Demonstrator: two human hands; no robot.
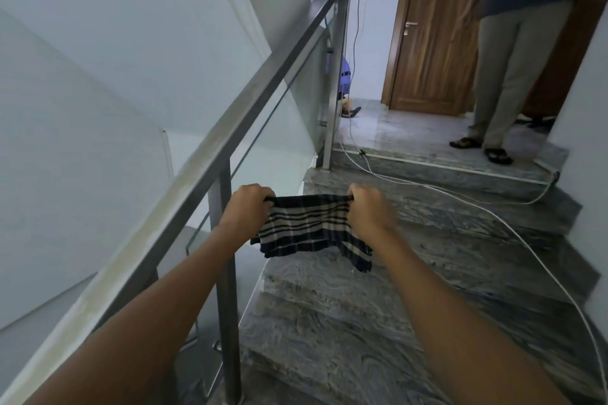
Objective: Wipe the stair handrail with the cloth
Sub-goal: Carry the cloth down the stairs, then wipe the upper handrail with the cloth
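Two bare forearms, no sleeves in view, left hand [246, 207], right hand [370, 209], no rings or watch visible

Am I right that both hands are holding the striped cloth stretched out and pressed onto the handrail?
Not quite: the head view shows the left hand and right hand stretching the striped cloth over the steps, beside the handrail, not touching it.

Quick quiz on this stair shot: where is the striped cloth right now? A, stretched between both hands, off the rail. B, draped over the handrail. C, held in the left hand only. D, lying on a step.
A: the cloth hangs stretched between the left hand and right hand, each gripping a top corner, to the right of the handrail and not touching it.
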